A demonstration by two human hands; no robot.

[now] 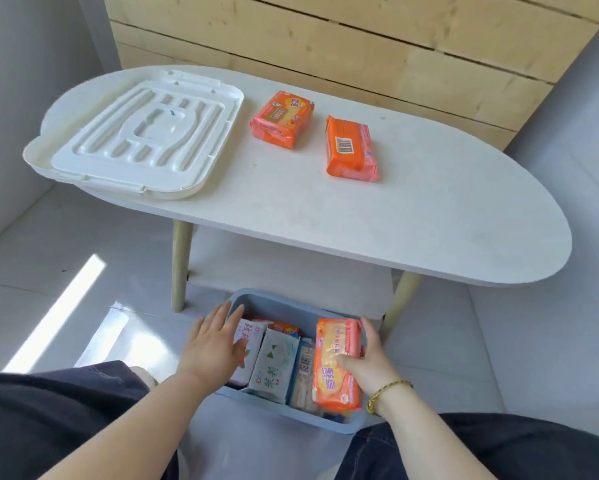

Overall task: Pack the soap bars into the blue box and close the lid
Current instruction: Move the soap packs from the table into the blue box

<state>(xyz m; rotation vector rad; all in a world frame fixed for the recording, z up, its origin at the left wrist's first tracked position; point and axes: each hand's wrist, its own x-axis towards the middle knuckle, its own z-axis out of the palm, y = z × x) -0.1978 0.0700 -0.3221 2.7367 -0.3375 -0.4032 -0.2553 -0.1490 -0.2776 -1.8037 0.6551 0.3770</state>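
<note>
On the far left of the white table (412, 216) lies the white lid (145, 133), underside up with moulded ribs showing, overhanging the table's near-left edge. No writing can be made out on it.

Right of the lid, an orange soap pack (282, 118) lies face up; it carries a yellow panel with red and white characters too small to read. Further right and apart from it, a second orange pack (350, 148) lies back up, showing a white barcode patch and fine print that cannot be read.

Below, on the pale floor just near the table's near edge, sits the blue box (293, 415), open and between the person's knees. The left hand (213, 344) is spread flat, fingers nearly straight and loosely apart, palm down over the box's left end; it rests on or just above a white-and-pink pack (248, 341) with red characters on it, gripping nothing. Beside that pack stands a white pack with green printed characters (272, 368), then a narrow pack showing a barcode (305, 367), and an orange pack end peeks at the far wall.

At the box's right end the right hand (367, 365) clasps an orange soap bar pack (336, 365), thumb across its front, fingers behind its right edge. Its label has blue and white characters near the bottom; the rest blurs. A beaded bracelet (388, 393) circles that wrist.
</note>
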